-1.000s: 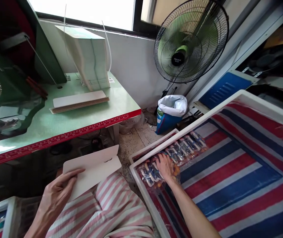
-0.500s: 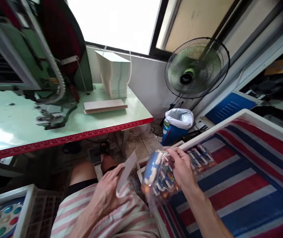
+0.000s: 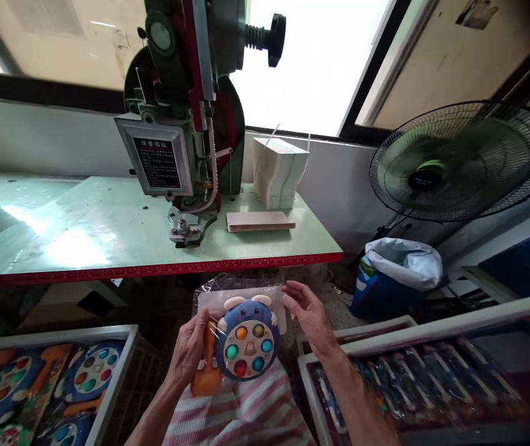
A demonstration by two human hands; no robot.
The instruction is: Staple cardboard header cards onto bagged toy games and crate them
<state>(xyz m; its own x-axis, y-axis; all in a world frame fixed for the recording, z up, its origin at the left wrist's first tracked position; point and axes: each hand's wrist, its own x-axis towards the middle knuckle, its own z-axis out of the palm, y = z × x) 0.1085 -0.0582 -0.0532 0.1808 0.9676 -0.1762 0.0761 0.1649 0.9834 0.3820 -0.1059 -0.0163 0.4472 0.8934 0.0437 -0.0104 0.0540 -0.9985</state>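
Over my lap I hold a blue round toy (image 3: 246,341) with coloured buttons and an orange handle, sealed in a clear plastic bag with a white card (image 3: 209,300) behind it. My left hand (image 3: 190,350) grips the bag's left side near the orange handle. My right hand (image 3: 309,316) pinches the bag's upper right edge. The toy faces me, upright.
A green press machine (image 3: 185,105) stands on the green table (image 3: 83,223) ahead, with a flat card stack (image 3: 260,220) and a tall paper stack (image 3: 278,170). White tray (image 3: 120,365) of toys at left, another tray (image 3: 385,341) at right. Fan (image 3: 464,164) and lined bin (image 3: 397,272) at right.
My view swung left from the striped tray to the table. The right hand brought a bagged toy over, and the card now sits behind the toy with both hands on the bag.
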